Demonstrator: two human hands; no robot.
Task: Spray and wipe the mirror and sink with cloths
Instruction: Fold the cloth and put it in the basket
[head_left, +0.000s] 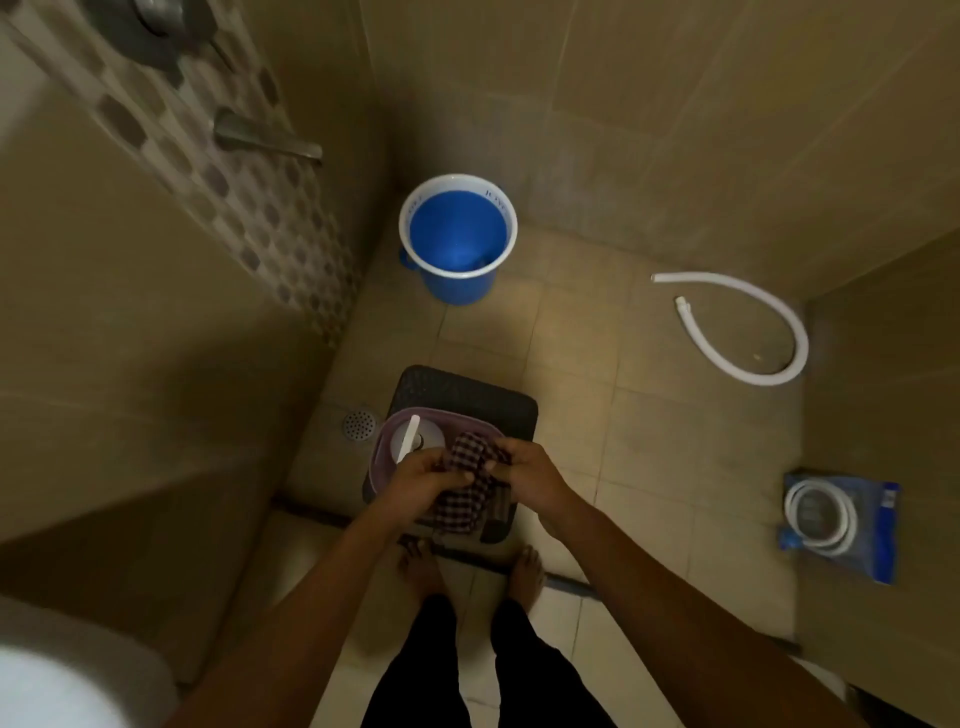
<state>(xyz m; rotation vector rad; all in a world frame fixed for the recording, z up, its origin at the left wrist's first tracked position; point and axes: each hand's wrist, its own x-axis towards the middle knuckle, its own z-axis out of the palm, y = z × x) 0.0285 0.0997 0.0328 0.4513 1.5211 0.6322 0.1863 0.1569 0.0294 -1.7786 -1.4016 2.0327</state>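
Fingers of both hands are curled, pinching the checked cloth (470, 483) between them. From the head view I see the left hand (423, 480) gripping the cloth's left part and the right hand (530, 475) gripping its right part, with the cloth bunched and hanging down in the middle.

Cloth is held just above a purple basin (387, 452) that sits on a dark stool (467, 395). Inside the basin is a white round item with a white stick-like part (410, 439); can't tell what it is.

Floor drain (358, 423) is just left of the stool. Blue bucket (457, 239) with a white rim stands farther off, in the corner, under a metal spout (267, 140) on the left wall. Loose white hose (748, 327) lies curved on the floor to the far right. Packaged coiled hose (836, 525) lies on the right, nearer. My bare feet (524, 571) stand just near of the stool. Mirror and sink: not visible from here.
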